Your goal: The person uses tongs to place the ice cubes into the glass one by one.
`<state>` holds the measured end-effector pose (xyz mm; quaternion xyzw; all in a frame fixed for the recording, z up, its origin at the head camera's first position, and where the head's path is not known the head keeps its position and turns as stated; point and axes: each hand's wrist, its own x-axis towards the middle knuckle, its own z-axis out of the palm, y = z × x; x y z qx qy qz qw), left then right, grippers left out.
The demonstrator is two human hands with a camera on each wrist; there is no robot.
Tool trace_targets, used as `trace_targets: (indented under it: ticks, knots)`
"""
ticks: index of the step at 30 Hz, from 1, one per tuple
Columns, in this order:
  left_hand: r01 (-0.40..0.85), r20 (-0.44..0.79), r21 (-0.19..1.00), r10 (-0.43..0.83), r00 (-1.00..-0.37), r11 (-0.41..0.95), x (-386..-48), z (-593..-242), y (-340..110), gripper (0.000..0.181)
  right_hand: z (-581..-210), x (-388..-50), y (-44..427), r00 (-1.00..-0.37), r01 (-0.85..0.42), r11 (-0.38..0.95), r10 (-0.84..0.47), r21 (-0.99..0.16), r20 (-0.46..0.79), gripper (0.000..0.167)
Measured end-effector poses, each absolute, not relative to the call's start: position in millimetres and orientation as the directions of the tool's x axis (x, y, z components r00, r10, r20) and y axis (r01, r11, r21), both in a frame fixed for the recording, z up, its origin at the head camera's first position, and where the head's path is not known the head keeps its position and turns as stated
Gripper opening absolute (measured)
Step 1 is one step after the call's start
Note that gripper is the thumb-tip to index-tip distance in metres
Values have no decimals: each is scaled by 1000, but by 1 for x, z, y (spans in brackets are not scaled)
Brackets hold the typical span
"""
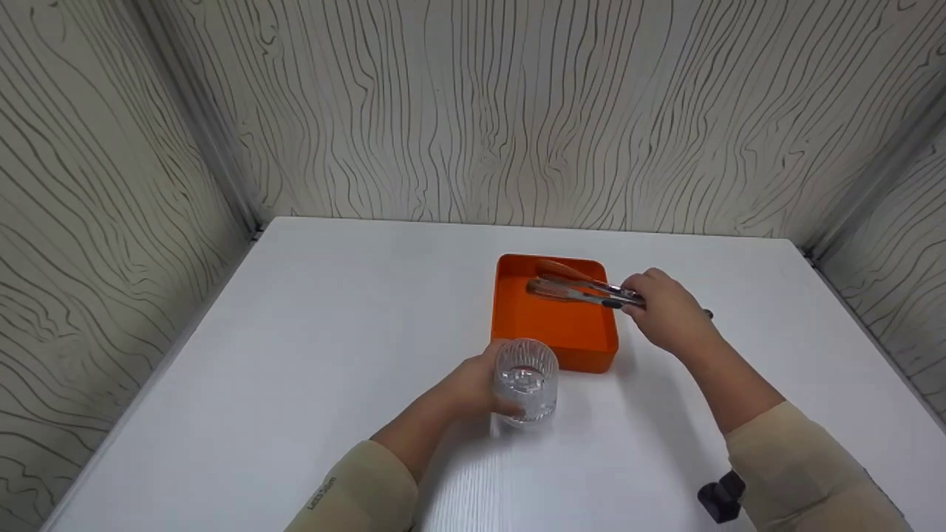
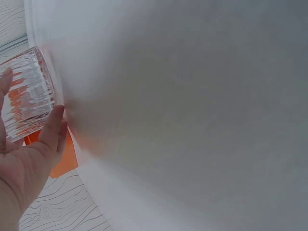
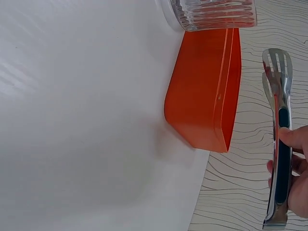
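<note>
My left hand (image 1: 469, 386) grips a clear ribbed glass (image 1: 526, 391) from its left side, thumb and fingers around the wall. The glass stands upright in front of an orange box (image 1: 587, 360); something clear shows inside it, though I cannot tell what. Metal tongs (image 3: 283, 115) with slotted heads and dark handle inlays are in my right hand (image 1: 669, 312). That hand is just right of the box, and the tongs' heads point left over the box's opening. In the left wrist view, fingertips touch the glass (image 2: 31, 96) near its base.
All this is on a white table (image 1: 332, 332) bounded by wood-grain patterned panels (image 1: 458, 111) at the back and sides. A small dark object (image 1: 718, 501) shows beside the right sleeve, partly hidden by it.
</note>
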<state>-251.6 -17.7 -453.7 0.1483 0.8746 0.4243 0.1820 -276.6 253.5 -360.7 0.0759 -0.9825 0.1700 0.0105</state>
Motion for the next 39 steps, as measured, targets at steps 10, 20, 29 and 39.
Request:
trace_targets:
  ticks: [10, 20, 29, 39]
  knots:
    - [102, -197, 790, 409, -891, 604, -251, -452, -20, 86, -371, -298, 246, -995, -101, 949, -104, -300, 8, 24]
    - [93, -202, 791, 402, -893, 604, -252, -452, -23, 86, -385, -313, 232, -999, -1, 965, -13, -261, -44, 27]
    - [122, -185, 797, 431, -883, 592, -253, -452, -23, 87, -396, -320, 221, -1000, 14, 975, 9, -222, -24, 26]
    - [103, -203, 802, 430, -880, 589, -253, -450, -19, 85, -397, -321, 216, -996, 54, 967, 36, -248, -77, 21]
